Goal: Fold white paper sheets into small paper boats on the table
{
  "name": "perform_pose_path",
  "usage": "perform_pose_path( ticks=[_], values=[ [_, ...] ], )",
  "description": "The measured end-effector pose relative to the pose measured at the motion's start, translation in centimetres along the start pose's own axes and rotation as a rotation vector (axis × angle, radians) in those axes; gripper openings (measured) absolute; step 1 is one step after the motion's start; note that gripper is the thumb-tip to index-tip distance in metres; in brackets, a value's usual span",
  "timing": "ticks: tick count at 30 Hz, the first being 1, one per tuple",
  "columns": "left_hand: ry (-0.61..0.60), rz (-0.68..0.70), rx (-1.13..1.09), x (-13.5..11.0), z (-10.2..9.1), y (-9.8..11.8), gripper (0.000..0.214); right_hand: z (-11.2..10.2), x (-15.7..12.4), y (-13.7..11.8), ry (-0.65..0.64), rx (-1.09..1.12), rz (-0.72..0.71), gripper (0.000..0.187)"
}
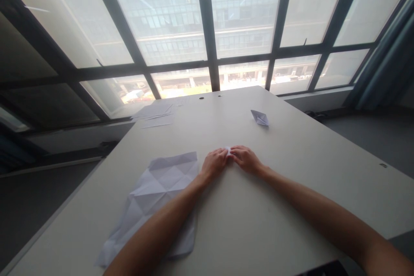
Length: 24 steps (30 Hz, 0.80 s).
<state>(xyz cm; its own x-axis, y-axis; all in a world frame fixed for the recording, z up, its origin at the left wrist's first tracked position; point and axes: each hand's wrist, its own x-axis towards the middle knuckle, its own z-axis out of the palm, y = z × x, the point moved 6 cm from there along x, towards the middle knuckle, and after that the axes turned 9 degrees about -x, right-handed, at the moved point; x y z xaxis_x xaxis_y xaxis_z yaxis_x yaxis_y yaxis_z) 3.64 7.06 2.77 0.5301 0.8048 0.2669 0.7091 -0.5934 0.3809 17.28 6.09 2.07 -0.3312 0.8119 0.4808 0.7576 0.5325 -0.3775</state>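
A person is reaching both arms forward over a white bench [233, 220], and the two hands are meeting near its middle. Between them a small piece of paper [228, 150] is showing, white and mostly hidden by the fingers. The left hand [214, 161] is curling its fingers over the paper's left side and grasping it there; the right hand [246, 158] is bending its fingers inward and grasping it from the right. The exact shape of the paper is hiding behind them.

A large creased sheet [164, 183] is lying to the left, with fold lines crossing it, and the left forearm is passing over its right part and covering some of it. Beyond the right hand, a folded paper shape [260, 117] is sitting by itself on the bench, its pointed ends sticking out. Several loose sheets [155, 112] are overlapping at the far left edge of the bench.

Past the bench, tall windows [176, 17] in dark frames are letting in light, and a blue curtain [383, 51] is hanging on the right. At the bottom edge, a dark object [325, 269] is showing only partly.
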Motion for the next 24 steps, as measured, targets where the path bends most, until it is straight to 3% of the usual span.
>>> perform_pose_path(
  ticks=[3, 11, 17, 24],
  values=[
    [0.03, -0.033, -0.035, 0.0, 0.0, -0.3, 0.033, -0.4, 0.0, 0.6, 0.074, -0.039, 0.071, 0.022],
    [0.043, -0.069, 0.014, -0.1, -0.5, -0.2, 0.035, -0.9, -0.3, 2.0, 0.23, -0.018, 0.195, 0.039],
    [0.111, -0.041, -0.026, -0.3, -0.8, 0.5, 0.039, -0.2, -0.4, 3.1, 0.202, 0.249, 0.379, 0.073],
    [0.205, 0.114, -0.279, -0.5, -1.2, 1.3, 0.036, 0.5, -0.1, 2.3, 0.099, 0.459, 0.302, 0.055]
  ],
)
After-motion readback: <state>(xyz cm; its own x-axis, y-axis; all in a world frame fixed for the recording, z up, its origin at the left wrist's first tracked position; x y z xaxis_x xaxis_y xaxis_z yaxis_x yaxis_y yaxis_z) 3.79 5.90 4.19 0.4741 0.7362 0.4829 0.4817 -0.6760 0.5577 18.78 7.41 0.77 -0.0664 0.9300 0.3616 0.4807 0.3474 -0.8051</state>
